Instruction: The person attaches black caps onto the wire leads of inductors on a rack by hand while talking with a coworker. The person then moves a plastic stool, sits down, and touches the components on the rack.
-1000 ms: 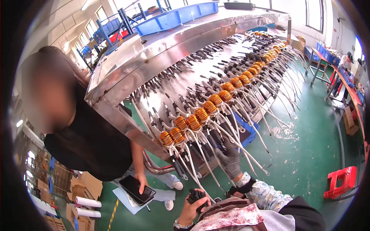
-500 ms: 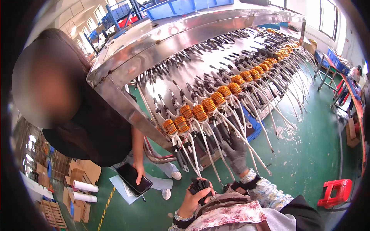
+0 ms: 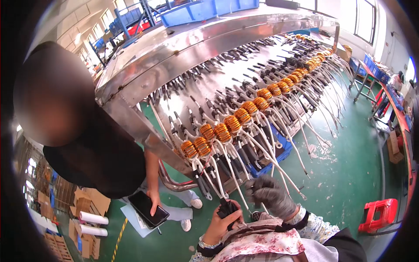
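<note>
My left hand (image 3: 224,220), bare, is closed around a bunch of short black sleeves (image 3: 226,208) close to my apron. My right hand (image 3: 273,196) wears a dark grey glove. Its fingers are curled in front of the hanging cables, and a white cable end (image 3: 264,208) shows just below it. Whether the fingers grip that cable is hidden. Above both hands, a row of copper-wound ring coils (image 3: 222,132) lies along the edge of a metal rack. White leads with black-sleeved ends and metal lugs hang from the coils.
A person in black (image 3: 100,161) stands at the left, holding a phone (image 3: 148,209) and papers. Under the rack's edge is a blue bin (image 3: 283,148). A red stool (image 3: 379,216) stands on the green floor at right. Cardboard boxes (image 3: 89,203) lie at lower left.
My right hand has drawn down from among the leads toward my body, and its fingers have curled. My left hand stays near the apron with the black sleeves. The view has shifted slightly.
</note>
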A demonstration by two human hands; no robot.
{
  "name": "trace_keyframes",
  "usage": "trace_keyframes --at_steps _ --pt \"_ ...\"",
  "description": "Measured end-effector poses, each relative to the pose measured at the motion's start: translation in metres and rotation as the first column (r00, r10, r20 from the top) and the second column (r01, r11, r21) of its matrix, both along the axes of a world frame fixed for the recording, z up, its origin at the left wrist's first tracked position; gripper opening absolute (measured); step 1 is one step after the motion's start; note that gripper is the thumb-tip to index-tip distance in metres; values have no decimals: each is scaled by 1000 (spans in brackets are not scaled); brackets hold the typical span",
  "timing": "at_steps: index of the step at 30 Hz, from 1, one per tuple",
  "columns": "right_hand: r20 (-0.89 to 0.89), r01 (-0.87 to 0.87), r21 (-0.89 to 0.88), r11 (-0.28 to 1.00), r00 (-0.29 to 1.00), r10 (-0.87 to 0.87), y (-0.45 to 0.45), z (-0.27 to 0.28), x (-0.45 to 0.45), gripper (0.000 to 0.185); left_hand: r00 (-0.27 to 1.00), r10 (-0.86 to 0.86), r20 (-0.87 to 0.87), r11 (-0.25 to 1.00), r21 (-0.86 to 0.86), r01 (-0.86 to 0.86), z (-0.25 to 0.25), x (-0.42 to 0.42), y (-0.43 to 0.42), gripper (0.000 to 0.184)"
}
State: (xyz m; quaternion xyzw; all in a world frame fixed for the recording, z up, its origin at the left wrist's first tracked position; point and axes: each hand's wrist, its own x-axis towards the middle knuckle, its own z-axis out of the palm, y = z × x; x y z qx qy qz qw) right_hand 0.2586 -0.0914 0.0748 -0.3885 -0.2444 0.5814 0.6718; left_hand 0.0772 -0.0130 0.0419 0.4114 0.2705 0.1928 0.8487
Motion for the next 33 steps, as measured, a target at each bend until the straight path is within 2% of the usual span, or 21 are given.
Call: trace_keyframes --at_steps 2,4,8,10,14,16,19,22,26,28,29,30,32,33 --pt "42 146 33 989 988 -148 7 13 10 24 999 -17 -48 1000 9 17 2 -1 0 15" --pt "147 164 -210 964 980 -134 12 21 20 26 998 -31 -50 1000 5 31 -1 -5 1 15" --pt "184 184 -217 959 972 -145 16 6 29 31 1000 -15 -25 1000 -15 14 -5 -9 0 13" --pt "384 301 -157 941 896 -223 21 5 28 32 1000 -2 -30 1000 -14 1 -11 -11 -1 13" --pt "338 380 -240 893 895 -290 35 -12 31 31 999 14 -29 999 -30 -15 -11 -13 -2 13" --pt "324 466 -312 828 871 -368 41 -12 29 25 999 22 -25 999 -29 -23 -10 -15 -1 13" --pt "238 467 -245 850 878 -414 45 -18 29 23 999 26 -32 1000 -6 -26 -16 -19 0 15" --pt "261 507 -329 796 859 -440 51 -7 23 22 999 -5 -49 1000 11 5 -22 -22 0 15" --pt "345 553 -340 760 826 -447 68 -12 33 23 999 -12 -44 1000 0 12 -17 -21 -2 15" --pt "558 669 -254 699 692 -459 80 -24 38 25 999 -18 -48 1000 -5 18 -17 -21 -2 14" --pt "654 716 -92 692 567 -500 87 -51 48 24 998 -23 -53 1000 8 24 -19 -21 -3 14" --pt "656 717 -94 690 566 -499 82 -47 46 24 998 -26 -56 999 23 28 -20 -21 -4 14" --pt "833 746 57 664 332 -444 77 -31 40 22 998 -33 -49 999 42 35 -18 -25 -4 14" --pt "835 739 61 671 330 -439 79 -31 42 22 998 -35 -44 998 58 38 -18 -26 -5 15"
